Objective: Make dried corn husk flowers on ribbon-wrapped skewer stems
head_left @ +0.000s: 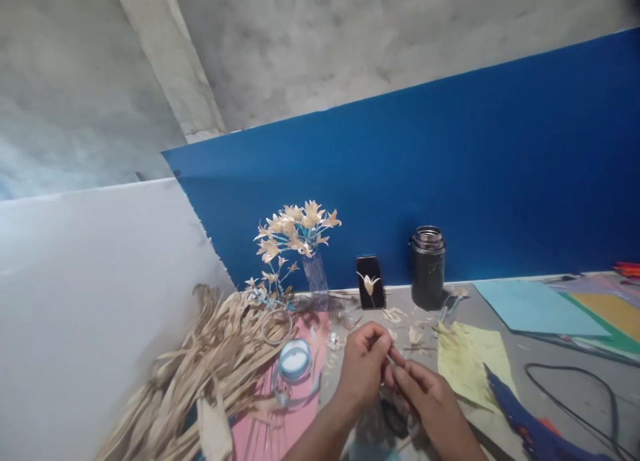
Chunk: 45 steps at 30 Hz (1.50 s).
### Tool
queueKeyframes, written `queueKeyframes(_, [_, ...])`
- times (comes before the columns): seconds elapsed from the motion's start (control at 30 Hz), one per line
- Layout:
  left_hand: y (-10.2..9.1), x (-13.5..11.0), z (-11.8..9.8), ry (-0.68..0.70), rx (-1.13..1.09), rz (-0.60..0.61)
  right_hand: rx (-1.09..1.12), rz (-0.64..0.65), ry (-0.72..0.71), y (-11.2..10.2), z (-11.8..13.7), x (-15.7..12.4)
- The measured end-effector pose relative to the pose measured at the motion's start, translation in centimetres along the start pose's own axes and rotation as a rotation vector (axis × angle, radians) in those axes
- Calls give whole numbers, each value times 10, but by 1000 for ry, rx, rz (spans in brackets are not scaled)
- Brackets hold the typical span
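Cream-coloured, one flower (369,286) shows against the phone (369,266), near our left hand (365,360) and right hand (425,389). Our fingertips (384,342) press together; what they pinch, we cannot tell.

Where the fingertips of the left hand (367,361) and right hand (430,398) meet, anything they may hold is hidden or too small to tell. The hands partly cover a dark thing (394,418) beneath. The bottom edge cuts off both forearms (323,421), the blue tool (523,414) and the dry husks (190,368); pale scraps (416,334) on the tabletop (555,408) are blurred.
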<state>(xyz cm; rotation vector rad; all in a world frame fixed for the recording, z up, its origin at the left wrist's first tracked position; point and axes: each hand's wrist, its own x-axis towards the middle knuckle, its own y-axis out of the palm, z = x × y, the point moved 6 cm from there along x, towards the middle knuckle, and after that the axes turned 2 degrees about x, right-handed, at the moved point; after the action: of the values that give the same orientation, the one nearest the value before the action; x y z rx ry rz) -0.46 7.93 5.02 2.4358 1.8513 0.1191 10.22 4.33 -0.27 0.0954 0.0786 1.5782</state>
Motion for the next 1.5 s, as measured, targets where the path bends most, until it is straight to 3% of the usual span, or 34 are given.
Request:
queueKeyframes(0.13, [-15, -2, -3, 35, -16, -91, -68, 93, -18, 14, 7, -7])
queueKeyframes(0.23, [-19, -2, -4, 28, -69, -118, -349, 166, -59, 18, 7, -10])
queueKeyframes(0.37, [-27, -18, -16, 17, -116, -112, -680, 92, -58, 5, 2, -9])
queueKeyframes(0.5, [-36, -41, -30, -5, -144, -55, -550, -4, 40, -12, -5, -1])
queueKeyframes(0.57, [-40, -48, -28, -23, -161, -67, -427, 5, 122, -13, -14, 2])
queueKeyframes(0.77, [-25, -62, 16, -161, -270, -45, -188, 157, 330, 13, -38, -7])
queueKeyframes(1.0, [-4, -87, 46, -263, -306, 12, -228, 86, 228, 21, -39, -6])
queueKeyframes(1.07, [-7, -91, 42, -268, -283, 16, -221, 95, 192, 20, -34, -4])
queueKeyframes(1.27, [-43, -95, 9, -191, -33, -70, -77, 158, 190, 16, -3, -11])
queueKeyframes(1.4, [-32, -95, 20, -263, -23, -6, 104, 199, 165, 26, 16, -19])
queueKeyframes(1.5, [-24, -98, 32, -250, 34, -26, 76, 162, 108, 26, 27, -24])
